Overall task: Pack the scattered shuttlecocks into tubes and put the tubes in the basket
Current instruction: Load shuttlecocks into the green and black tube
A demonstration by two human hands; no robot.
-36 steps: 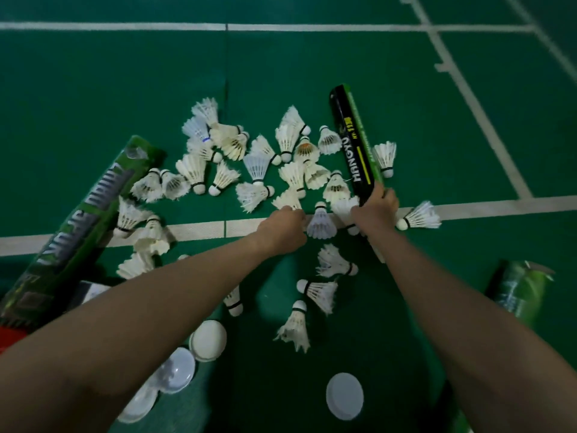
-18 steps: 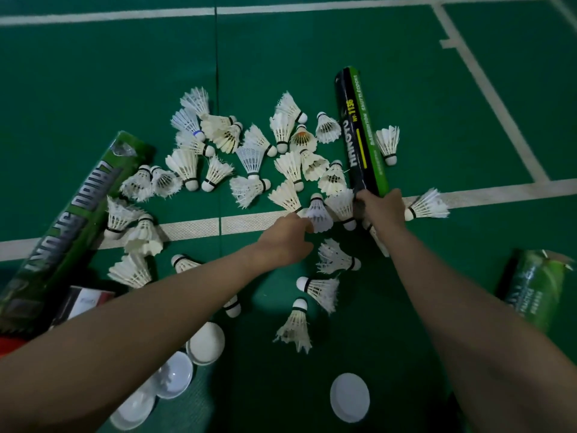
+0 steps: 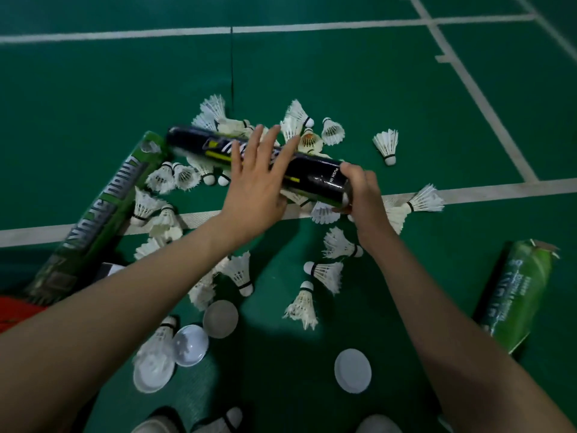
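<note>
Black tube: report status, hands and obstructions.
Right hand grips end of black tube, held across the pile. Left hand open at its middle. Shuttlecocks loose on floor beneath, nothing blocking.

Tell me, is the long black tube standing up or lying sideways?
Sideways. The long black shuttlecock tube stretches across the view; the right hand grips one end, and the left hand lies flat across its middle.

One view only: head-worn, wide-angle. Faces forward and steeply down onto green court floor (image 3: 343, 82). Forearms enter from bottom corners. Left hand (image 3: 256, 185), right hand (image 3: 367, 198) and black tube (image 3: 312, 173) sit mid-frame, near lens. Shuttlecocks (image 3: 387, 145) spread around centre. White court lines (image 3: 499, 189) run out past frame edges.
</note>
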